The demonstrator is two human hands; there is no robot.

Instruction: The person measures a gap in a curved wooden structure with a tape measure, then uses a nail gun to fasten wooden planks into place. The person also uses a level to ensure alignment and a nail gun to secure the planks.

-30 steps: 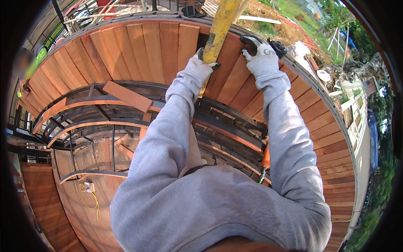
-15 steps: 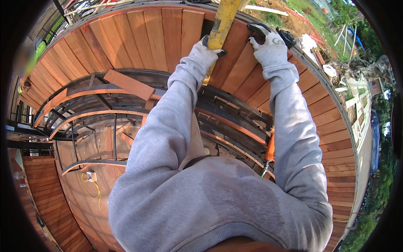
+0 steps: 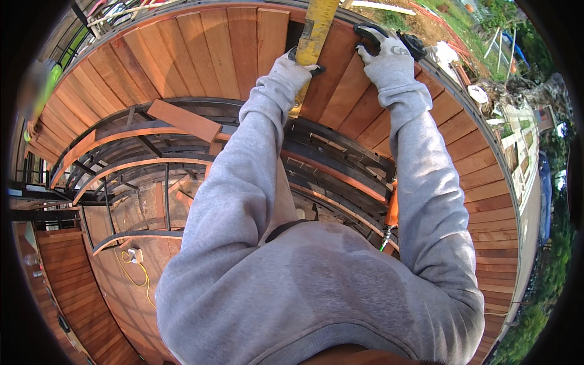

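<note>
My left hand, in a white glove with dark fingertips, grips a yellow measuring bar that lies across curved reddish-brown decking, over a narrow dark gap between boards. My right hand, gloved alike, is curled at the outer edge of the boards just right of the bar, beside a black object too unclear to name. An orange tool with a green hose sits low on the inner framing, partly behind my right forearm.
Curved dark metal framing with wooden strips and a loose board runs below the decking. A yellow cord lies on the lower wooden surface. A person in bright yellow-green is at the far left. Dirt and lumber lie beyond the outer edge.
Both hands and the yellow bar appear higher in the picture than a second ago, along with the surroundings, as the view has shifted. Their hold on things looks unchanged.
</note>
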